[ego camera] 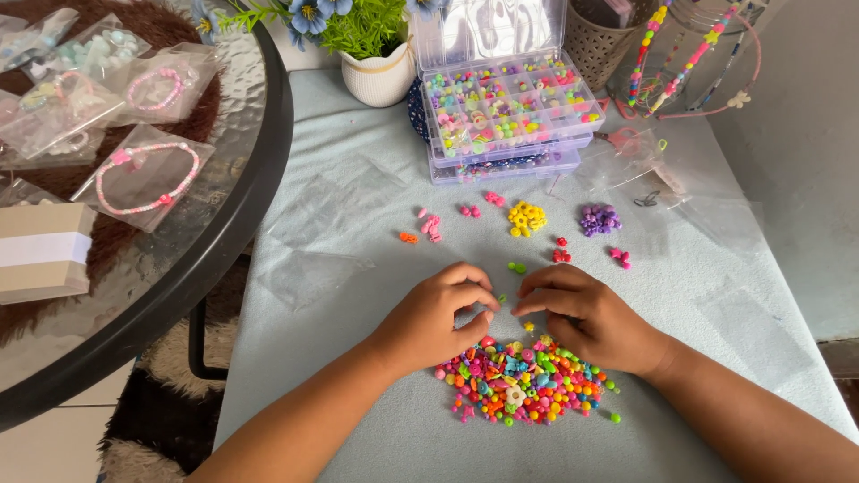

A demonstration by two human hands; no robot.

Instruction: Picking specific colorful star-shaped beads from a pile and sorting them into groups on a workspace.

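My left hand (438,317) and my right hand (586,313) rest on a pale blue cloth (358,179), fingertips almost meeting just above a pile of mixed colourful beads (523,380). Both hands have fingers curled and pinched together; something tiny may sit between the fingertips, but it is too small to tell. Small sorted groups lie farther up: yellow flower beads (526,217), purple beads (599,219), pink bow beads (430,224), a green bead (517,266) and red beads (561,254).
An open clear bead organiser (510,103) stands at the back on stacked trays, beside a white pot of blue flowers (380,72). Bead necklaces (689,58) hang at back right. A round glass table (224,233) on the left holds bagged bracelets (148,174) and a small box (40,250).
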